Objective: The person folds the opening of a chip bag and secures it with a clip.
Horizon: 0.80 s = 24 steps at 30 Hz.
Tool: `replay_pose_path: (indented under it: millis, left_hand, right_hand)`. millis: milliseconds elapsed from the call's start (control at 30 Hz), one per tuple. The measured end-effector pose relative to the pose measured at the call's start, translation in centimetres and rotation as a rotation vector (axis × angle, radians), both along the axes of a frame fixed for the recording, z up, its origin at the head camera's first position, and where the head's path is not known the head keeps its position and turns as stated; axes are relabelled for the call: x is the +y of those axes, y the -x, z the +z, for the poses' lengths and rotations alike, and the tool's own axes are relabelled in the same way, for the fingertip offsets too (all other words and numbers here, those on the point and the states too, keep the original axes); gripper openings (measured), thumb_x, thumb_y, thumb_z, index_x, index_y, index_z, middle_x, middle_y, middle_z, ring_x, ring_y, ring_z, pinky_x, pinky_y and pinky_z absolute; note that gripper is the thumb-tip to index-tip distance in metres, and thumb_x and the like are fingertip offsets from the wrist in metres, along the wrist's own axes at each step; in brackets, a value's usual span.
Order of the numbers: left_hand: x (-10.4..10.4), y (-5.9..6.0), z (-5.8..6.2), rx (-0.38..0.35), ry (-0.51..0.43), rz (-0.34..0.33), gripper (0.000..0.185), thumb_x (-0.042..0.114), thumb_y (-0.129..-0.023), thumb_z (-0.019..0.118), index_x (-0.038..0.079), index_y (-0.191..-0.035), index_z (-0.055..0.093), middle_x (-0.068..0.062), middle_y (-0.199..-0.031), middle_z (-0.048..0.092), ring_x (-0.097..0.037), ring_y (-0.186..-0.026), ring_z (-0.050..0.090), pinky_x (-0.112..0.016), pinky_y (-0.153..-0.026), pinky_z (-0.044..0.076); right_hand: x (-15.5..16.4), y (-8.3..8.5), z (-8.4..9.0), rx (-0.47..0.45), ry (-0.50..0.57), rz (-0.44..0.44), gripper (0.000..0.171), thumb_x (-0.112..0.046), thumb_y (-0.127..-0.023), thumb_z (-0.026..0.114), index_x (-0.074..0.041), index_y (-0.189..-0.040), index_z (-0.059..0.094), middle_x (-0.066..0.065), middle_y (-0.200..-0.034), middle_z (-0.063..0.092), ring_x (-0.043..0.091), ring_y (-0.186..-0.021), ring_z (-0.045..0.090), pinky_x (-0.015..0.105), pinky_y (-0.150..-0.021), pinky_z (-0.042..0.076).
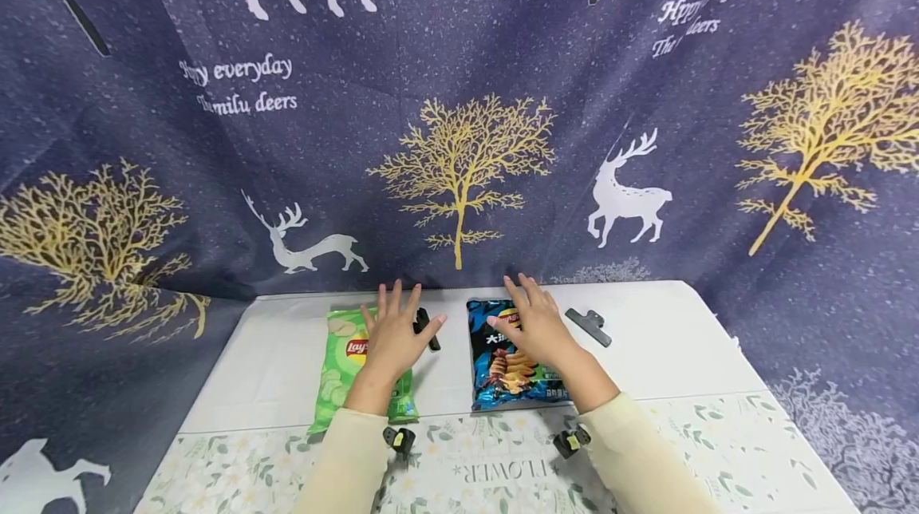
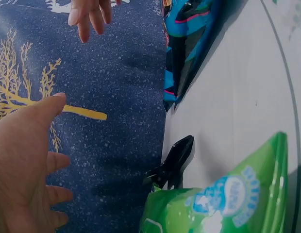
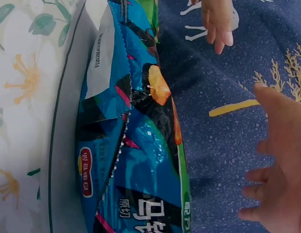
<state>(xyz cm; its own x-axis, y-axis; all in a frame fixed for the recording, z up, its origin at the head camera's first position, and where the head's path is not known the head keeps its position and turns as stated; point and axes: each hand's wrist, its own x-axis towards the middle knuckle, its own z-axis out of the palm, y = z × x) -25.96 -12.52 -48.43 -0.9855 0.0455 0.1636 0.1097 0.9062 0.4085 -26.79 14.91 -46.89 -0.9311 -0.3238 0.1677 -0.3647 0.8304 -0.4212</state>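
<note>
My left hand (image 1: 393, 340), fingers spread, is over the green Lay's chip bag (image 1: 336, 374) and holds nothing. Beside that bag, partly behind my left thumb, lies a black clip (image 2: 175, 158). On the right, my other hand (image 1: 540, 330) is spread above the blue chip bag (image 1: 495, 386), also with nothing in its grasp. A second dark bag clip (image 1: 589, 327) lies to the right of the blue bag. In the wrist views, both hands appear raised off the bags (image 3: 145, 145), with fingers extended.
White cloth covers the back of the table (image 1: 445, 386), and a floral cloth (image 1: 467, 458) the front. Directly behind the table hangs a dark blue curtain (image 1: 402, 43) printed with deer and golden trees. Small black devices (image 1: 572, 442) sit at both wrists.
</note>
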Motion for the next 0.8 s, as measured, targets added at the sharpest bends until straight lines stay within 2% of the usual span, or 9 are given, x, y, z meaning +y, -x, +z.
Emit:
replay_pose_path:
  millis: [200,333,467,667,800]
  left_hand:
    - [-0.5,-0.2,-0.2,-0.015,0.002,0.014,0.088,0.075,-0.094,0.045,0.024,-0.163,0.023,-0.017,-0.17,0.012,-0.041,-0.158,-0.005,-0.078,-0.116,-0.001]
    - [-0.9,-0.4,-0.2,-0.035,-0.003,0.03,0.091,0.074,-0.095,0.044,0.021,-0.164,0.018,-0.016,-0.171,0.007,-0.041,-0.158,-0.004,-0.079,-0.116,0.004]
    - [-1.4,-0.7,-0.3,-0.053,-0.018,0.051,0.09,0.07,-0.096,0.046,0.016,-0.163,0.02,-0.017,-0.171,0.005,-0.041,-0.158,-0.003,-0.079,-0.116,0.003]
    - [-2.2,-1.2,-0.5,-0.056,-0.039,0.088,0.087,0.062,-0.096,0.054,0.011,-0.161,0.027,-0.021,-0.169,0.01,-0.043,-0.157,0.001,-0.078,-0.116,0.002]
    - [-2.6,-1.4,-0.8,-0.055,-0.035,0.117,0.087,0.059,-0.095,0.057,0.008,-0.16,0.029,-0.022,-0.168,0.013,-0.044,-0.157,0.004,-0.078,-0.117,0.003]
  right_hand:
    - [-0.3,-0.1,-0.1,-0.016,0.018,0.036,0.084,-0.066,-0.099,0.046,-0.024,-0.164,0.014,0.017,-0.17,0.014,0.043,-0.155,0.018,0.066,-0.122,0.02]
    - [-0.6,-0.2,-0.1,-0.019,0.014,0.048,0.083,-0.066,-0.099,0.045,-0.025,-0.164,0.013,0.015,-0.17,0.016,0.041,-0.155,0.02,0.064,-0.123,0.021]
    - [-0.9,-0.4,-0.2,-0.007,0.021,0.073,0.082,-0.062,-0.1,0.049,-0.02,-0.164,0.018,0.017,-0.168,0.022,0.039,-0.155,0.023,0.062,-0.124,0.021]
    - [-1.6,-1.0,-0.7,-0.021,0.0,0.116,0.08,-0.059,-0.101,0.049,-0.018,-0.163,0.019,0.016,-0.166,0.027,0.037,-0.154,0.026,0.06,-0.124,0.023]
    - [-2.2,-1.4,-1.1,-0.018,0.002,0.128,0.076,-0.055,-0.101,0.052,-0.016,-0.162,0.026,0.016,-0.164,0.03,0.037,-0.152,0.03,0.061,-0.124,0.022]
